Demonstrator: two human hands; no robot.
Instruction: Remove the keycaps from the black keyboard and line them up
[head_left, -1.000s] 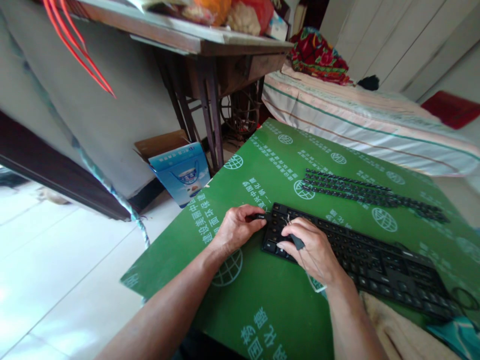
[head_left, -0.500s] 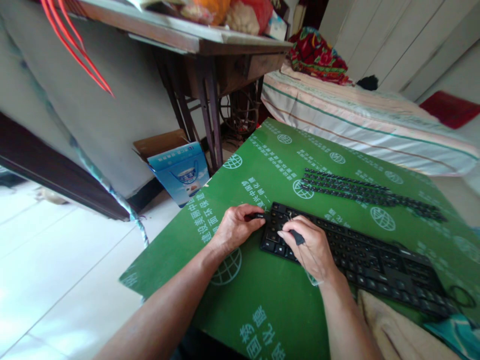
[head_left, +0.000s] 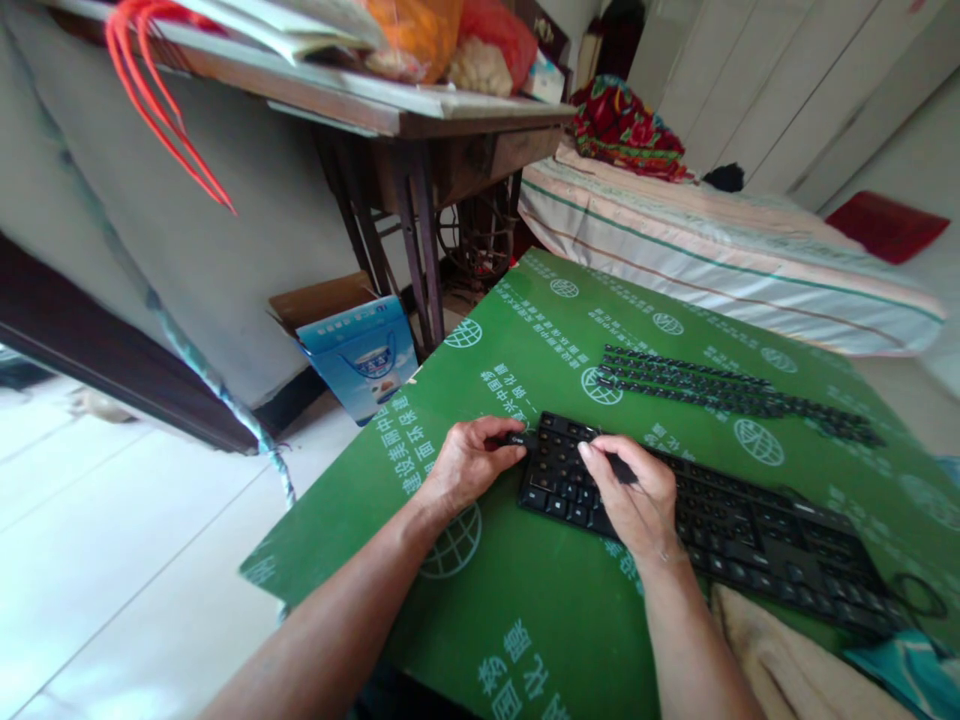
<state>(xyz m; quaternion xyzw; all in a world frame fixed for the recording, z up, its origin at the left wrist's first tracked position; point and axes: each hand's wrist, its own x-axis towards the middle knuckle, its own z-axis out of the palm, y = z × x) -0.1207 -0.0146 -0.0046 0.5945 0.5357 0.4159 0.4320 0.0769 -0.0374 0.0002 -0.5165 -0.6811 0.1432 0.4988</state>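
Observation:
A black keyboard [head_left: 720, 525] lies on a green printed board [head_left: 540, 610]. My left hand [head_left: 469, 462] is closed, pinching a small black keycap [head_left: 516, 439] at the keyboard's upper left corner. My right hand [head_left: 637, 495] rests over the keyboard's left part, fingers closed round a small dark tool [head_left: 621, 468] with its tip near the top row. Rows of loose black keycaps [head_left: 720, 392] lie on the board behind the keyboard.
A wooden table with a treadle frame [head_left: 420, 150] stands behind the board, bags on top. A blue carton [head_left: 364, 355] sits on the white tiled floor by the wall. A striped bed [head_left: 712, 260] runs behind. A beige cloth [head_left: 780, 660] lies at the lower right.
My right hand has shifted up and to the right over the keyboard, the tool now pointing at the top row. My left hand stays at the corner with the keycap. The view tilted slightly.

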